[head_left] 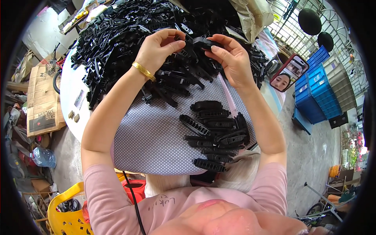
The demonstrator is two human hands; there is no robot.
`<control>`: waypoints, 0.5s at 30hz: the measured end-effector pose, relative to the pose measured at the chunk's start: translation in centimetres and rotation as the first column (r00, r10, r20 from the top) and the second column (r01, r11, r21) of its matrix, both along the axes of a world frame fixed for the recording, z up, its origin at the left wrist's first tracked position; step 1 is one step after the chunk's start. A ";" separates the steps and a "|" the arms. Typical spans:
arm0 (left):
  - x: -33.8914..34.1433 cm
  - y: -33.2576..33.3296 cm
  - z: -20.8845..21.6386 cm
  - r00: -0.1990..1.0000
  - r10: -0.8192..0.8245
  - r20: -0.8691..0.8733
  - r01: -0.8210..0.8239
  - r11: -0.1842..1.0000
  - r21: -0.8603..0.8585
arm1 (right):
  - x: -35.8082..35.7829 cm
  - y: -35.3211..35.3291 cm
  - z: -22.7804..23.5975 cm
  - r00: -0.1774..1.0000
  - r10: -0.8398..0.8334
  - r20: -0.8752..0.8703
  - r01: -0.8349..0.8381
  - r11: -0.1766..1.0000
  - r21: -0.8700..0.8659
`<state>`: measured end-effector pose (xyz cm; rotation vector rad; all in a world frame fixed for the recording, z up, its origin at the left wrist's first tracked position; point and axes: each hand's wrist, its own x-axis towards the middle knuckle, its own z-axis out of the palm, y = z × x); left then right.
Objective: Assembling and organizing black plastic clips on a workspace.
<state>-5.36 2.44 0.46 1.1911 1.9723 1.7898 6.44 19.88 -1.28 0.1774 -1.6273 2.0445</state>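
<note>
Now both hands, left and right, pinched one black clip, seemingly, above the pile.

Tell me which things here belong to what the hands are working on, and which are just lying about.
In use:
left hand
right hand
black plastic part held between them
big heap of black parts
small stack of black parts
dotted cloth

Lying about:
phone
blue crates
cardboard box
yellow chair

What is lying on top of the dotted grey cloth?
On the dotted grey cloth sit a small group of ribbed black plastic parts and the edge of the big black heap. What the cloth covers is hidden.
</note>
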 end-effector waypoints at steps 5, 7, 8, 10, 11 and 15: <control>0.8 0.4 -0.7 0.979 -0.078 0.188 0.059 0.993 0.101 | 0.1 -1.3 -0.3 0.987 -0.130 0.099 0.098 0.956 0.278; 1.1 0.7 -0.9 0.958 -0.058 0.280 0.025 0.992 0.121 | 0.2 -1.5 -0.6 0.972 -0.223 0.074 0.178 0.904 0.390; 1.2 0.7 -1.1 0.957 -0.059 0.283 0.026 0.992 0.121 | 0.4 -1.6 -0.5 0.962 -0.272 0.019 0.230 0.846 0.481; 1.3 0.8 -1.3 0.971 -0.043 0.237 0.014 0.993 0.121 | 0.4 -1.7 -0.6 0.948 -0.315 -0.041 0.282 0.776 0.564; 1.5 0.8 -1.3 0.970 -0.044 0.238 0.015 0.992 0.121 | 0.2 -1.6 -0.8 0.938 -0.326 -0.117 0.331 0.742 0.583; 2.1 0.6 -1.0 0.950 -0.077 0.302 0.021 0.983 0.182 | 0.4 -1.8 -0.8 0.883 -0.386 -0.266 0.460 0.605 0.650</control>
